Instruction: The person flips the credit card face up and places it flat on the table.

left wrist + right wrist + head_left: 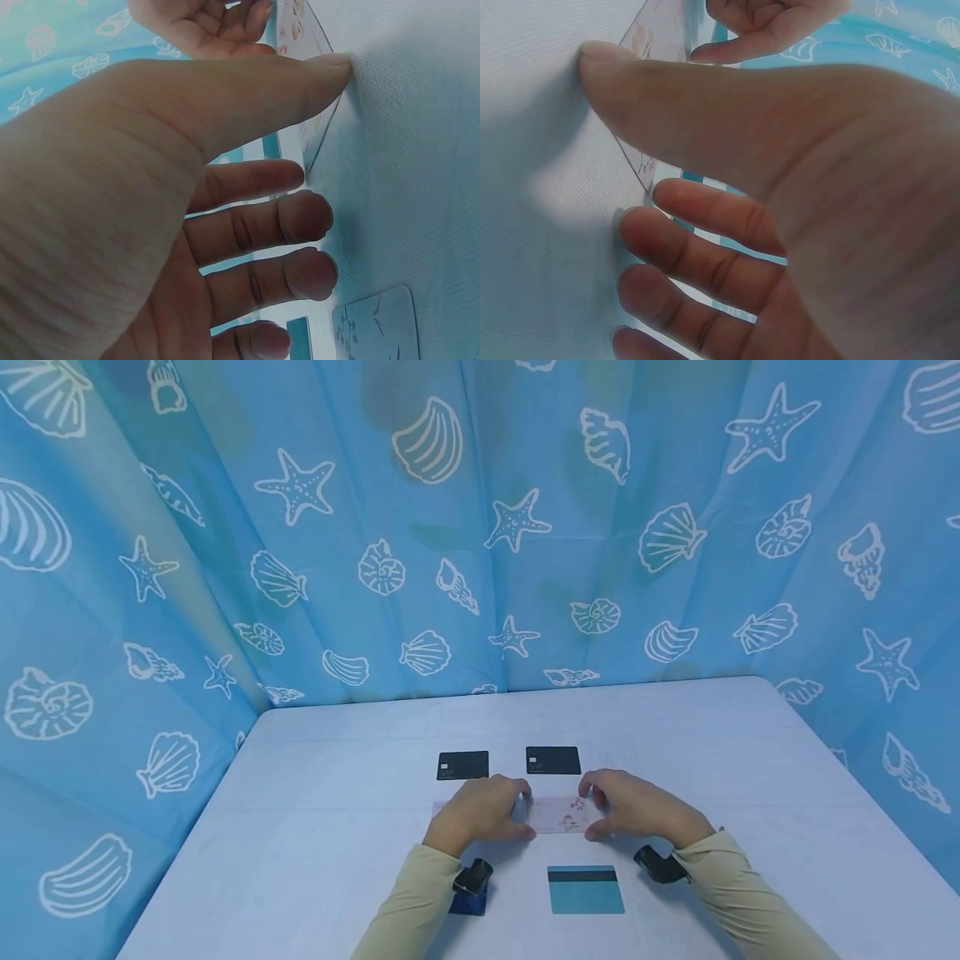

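Note:
A pale pink card (557, 815) printed with small flowers lies flat on the table between the two hands. The left hand (483, 817) grips its left end, thumb at the near edge and index fingertip at the far corner. At the right end, the right hand (641, 806) holds it the same way, its thumb (607, 60) over the near edge. The left hand's other fingers (307, 217) are spread beside the card. Another pale card (375, 322) with a flower print lies to the left, mostly hidden by the left hand in the head view.
Two black cards (462, 766) marked VIP lie in a row beyond the hands. Closer in are a teal card (587, 897) with a dark stripe and a dark blue card (468, 903) partly under the left wrist camera. A blue shell-print curtain (480, 527) surrounds the white table (337, 777).

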Motion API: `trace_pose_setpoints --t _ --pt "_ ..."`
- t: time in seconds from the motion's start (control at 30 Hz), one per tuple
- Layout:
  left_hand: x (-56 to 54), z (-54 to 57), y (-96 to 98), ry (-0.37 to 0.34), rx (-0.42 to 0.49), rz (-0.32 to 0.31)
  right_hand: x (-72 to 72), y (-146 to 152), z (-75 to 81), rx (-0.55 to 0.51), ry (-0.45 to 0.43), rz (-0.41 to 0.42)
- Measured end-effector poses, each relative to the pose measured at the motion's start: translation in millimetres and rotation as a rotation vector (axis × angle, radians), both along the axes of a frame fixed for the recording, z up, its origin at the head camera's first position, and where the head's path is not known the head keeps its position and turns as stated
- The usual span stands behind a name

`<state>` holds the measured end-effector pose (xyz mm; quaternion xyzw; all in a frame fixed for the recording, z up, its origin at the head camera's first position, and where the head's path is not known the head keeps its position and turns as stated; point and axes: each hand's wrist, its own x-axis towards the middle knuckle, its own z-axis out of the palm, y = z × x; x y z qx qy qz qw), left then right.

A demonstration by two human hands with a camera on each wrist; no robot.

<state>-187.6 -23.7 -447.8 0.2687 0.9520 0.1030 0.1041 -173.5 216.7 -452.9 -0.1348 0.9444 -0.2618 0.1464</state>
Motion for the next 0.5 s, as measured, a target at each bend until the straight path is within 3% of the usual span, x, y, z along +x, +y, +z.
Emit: trace_pose_setpoints --t 0.27,0.5 --pt "0.5 1.9 0.4 0.001 0.004 0.002 -0.2 1.3 0.0 -0.009 0.000 0.008" --pt "-6.0 -0.4 -8.0 0.004 0.039 0.025 -2.1 1.7 0.4 0.010 0.005 0.010"
